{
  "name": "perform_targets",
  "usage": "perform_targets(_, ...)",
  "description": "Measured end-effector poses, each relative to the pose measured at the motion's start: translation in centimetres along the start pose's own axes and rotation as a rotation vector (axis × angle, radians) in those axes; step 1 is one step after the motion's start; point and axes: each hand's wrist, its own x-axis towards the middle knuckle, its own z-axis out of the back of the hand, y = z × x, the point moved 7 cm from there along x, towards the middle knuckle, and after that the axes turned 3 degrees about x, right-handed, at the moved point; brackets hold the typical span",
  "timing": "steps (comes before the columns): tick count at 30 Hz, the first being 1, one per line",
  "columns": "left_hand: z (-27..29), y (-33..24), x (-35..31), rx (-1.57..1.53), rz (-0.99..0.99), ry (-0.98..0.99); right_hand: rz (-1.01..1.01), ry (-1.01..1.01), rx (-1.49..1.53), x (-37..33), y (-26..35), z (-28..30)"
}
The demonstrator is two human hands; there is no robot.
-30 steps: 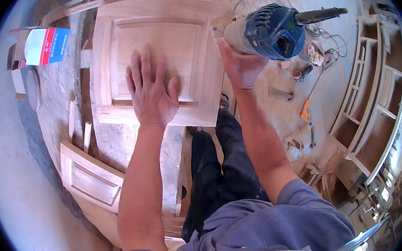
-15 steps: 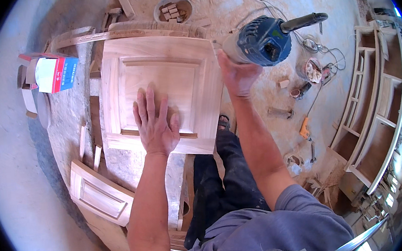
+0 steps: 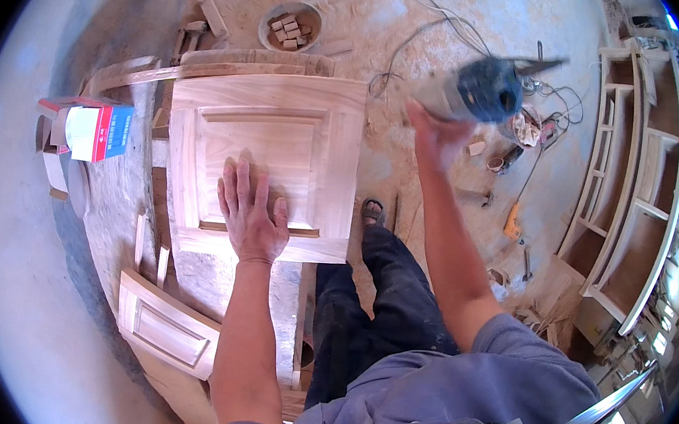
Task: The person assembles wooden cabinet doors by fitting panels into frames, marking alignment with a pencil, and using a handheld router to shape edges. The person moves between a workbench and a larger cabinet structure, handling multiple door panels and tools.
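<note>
My left hand (image 3: 255, 226) lies flat with fingers spread on a raised-panel wooden door (image 3: 335, 156). The pale door rests on the workbench (image 3: 200, 285), its right side reaching past the bench edge. Off to the right of the door, my right hand (image 3: 439, 132) grips a blue and grey corded router (image 3: 489, 90) around its light-coloured lower body. The tool is held in the air, clear of the wood, and motion blurs it. Its cutting end is too smeared to make out.
A smaller panelled wooden piece (image 3: 168, 328) lies at the near left, and a blue and red box (image 3: 98, 132) at the far left. Wood blocks fill a basin (image 3: 291, 27) on the floor. An orange drill (image 3: 511, 221), cables and wooden frames (image 3: 636, 186) occupy the right.
My right hand has carried the router rightward and slightly down, away from the door. The left hand stays on the panel, and the door appears slightly shifted left in view.
</note>
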Motion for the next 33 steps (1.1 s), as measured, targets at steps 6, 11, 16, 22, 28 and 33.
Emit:
perform_targets(6,0.4,0.5,-0.6,-0.072,0.000,-0.075,-0.214,-0.074,-0.129,-6.4,1.2,9.5)
perform_targets(11,0.8,0.8,-1.3,-0.080,0.035,-0.174,-0.280,-0.185,-0.213,-11.0,2.8,16.8)
perform_targets(16,1.6,2.8,-7.3,-0.075,0.411,-0.419,-0.314,-0.201,-0.231,-12.5,3.9,21.1)
perform_targets(22,-1.8,-5.2,-18.4,-1.289,1.231,-0.158,-0.286,-0.218,-0.275,-13.5,4.6,24.0)
perform_targets(28,-9.7,-10.6,-16.1,-2.157,1.580,-0.115,-0.418,-0.166,-0.326,-14.5,4.8,24.3)
perform_targets(33,-8.3,-9.7,-13.6,-2.167,1.503,-0.131,-0.310,-0.109,-0.290,-12.3,4.5,26.3)
